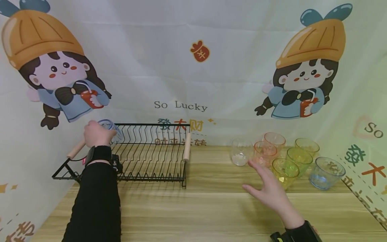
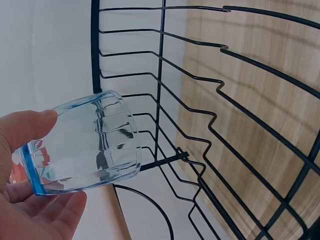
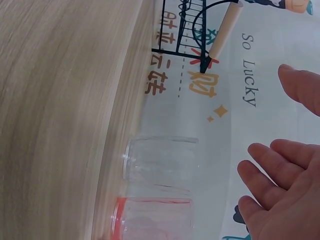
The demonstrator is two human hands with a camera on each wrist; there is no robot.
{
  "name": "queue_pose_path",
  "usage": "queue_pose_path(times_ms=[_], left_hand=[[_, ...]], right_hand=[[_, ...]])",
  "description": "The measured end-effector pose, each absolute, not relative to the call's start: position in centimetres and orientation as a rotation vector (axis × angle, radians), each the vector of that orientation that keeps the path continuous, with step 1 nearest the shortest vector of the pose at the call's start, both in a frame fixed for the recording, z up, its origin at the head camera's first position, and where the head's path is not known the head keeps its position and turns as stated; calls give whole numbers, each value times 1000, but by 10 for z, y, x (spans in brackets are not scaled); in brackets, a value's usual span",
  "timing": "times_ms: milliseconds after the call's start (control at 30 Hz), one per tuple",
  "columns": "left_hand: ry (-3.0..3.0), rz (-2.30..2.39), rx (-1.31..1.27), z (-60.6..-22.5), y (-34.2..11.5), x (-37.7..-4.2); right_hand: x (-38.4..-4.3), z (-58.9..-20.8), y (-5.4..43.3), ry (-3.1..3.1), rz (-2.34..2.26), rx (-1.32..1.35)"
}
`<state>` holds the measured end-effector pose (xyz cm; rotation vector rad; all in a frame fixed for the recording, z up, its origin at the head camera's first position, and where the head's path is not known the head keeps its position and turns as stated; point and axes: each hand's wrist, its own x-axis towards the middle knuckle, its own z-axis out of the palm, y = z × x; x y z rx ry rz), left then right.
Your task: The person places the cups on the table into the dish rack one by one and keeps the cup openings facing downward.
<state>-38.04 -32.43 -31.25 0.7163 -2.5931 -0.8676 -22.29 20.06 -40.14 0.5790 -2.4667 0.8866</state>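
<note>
Tumbler (image 2: 82, 142), round, transparent and blue-based, is tilted at the left end of the black wire rack (image 1: 151, 178), which stands at the back left corner of the wood-grained table (image 1: 196, 215). We find the left hand's (image 1: 98, 133) thumb and fingers clamped on its base end, mouth toward the rack; rim contact we cannot tell. The right hand (image 1: 269, 190) holds nothing, fingers apart, near the colourless transparent round tumbler (image 1: 240, 158) by the back edge. We judge racking in hand; the next move calls for seating the rim steadily before release.
</note>
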Motion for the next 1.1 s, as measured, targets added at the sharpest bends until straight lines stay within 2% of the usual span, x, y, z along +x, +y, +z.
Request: queue_pose_path(times_ms=[367,933,1100], left_hand=[[-2692,-833,793,-314,-324,-379],[-2844,-732,741,-321,-325,-374],[-2840,-725,658,-320,-321,-372]], right_hand=[[-222,-397,203,-2483,913,578],[-221,-400,206,-2484,922,570],[-219,-399,207,-2487,912,564]])
